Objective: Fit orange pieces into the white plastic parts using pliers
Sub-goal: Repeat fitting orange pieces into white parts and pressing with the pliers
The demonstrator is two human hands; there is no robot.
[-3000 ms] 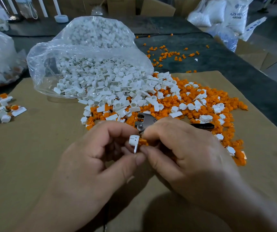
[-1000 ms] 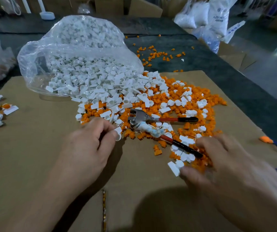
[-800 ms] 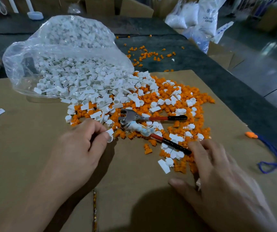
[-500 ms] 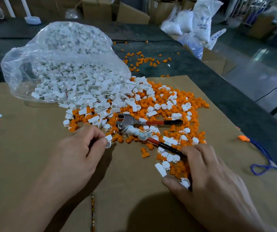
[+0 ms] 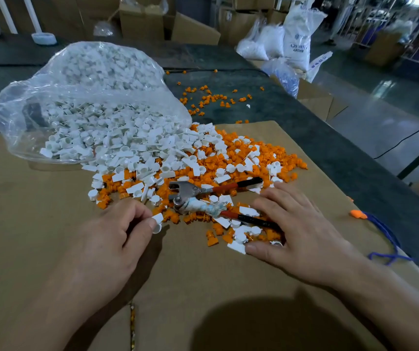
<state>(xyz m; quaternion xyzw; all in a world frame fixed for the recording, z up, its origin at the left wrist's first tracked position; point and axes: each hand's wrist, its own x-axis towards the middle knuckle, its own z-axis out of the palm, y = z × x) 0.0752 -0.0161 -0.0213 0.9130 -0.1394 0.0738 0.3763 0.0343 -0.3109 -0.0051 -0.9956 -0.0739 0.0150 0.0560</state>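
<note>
Lying on a brown cardboard sheet (image 5: 51, 224), a mixed heap of white plastic parts (image 5: 137, 148) and orange pieces (image 5: 289, 162) is seen, spilled from the mouth of a clear plastic bag (image 5: 76, 79) that is packed with more white parts. The pliers (image 5: 190, 196) are laid flat on the near edge of the heap, metal head to the left, with the handles spread and pointed right. The handles are red with black tips, and the nearer one is wrapped in whitish tape by the head.

One white plastic part (image 5: 157, 221) is pinched between thumb and forefinger of the left hand (image 5: 117, 239), just left of the pliers' head, at the heap's near edge. The other fingers are curled under.

The right hand (image 5: 299, 229) is laid palm down with its fingers spread and fairly straight. The fingers are rested over loose pieces and the black tip of the nearer handle. No grip on the handle is shown. A small white ring is seen at the edge of the palm; whether it is held cannot be told.

More orange pieces are scattered on the dark table (image 5: 279, 110) beyond the cardboard. A blue cord (image 5: 385, 236) is looped at the right edge. Behind, cardboard boxes (image 5: 193, 29) and a white sack (image 5: 297, 34) are stacked. Blue print is carried on the sack: "ADS" can be read, while the rest is too blurred.
</note>
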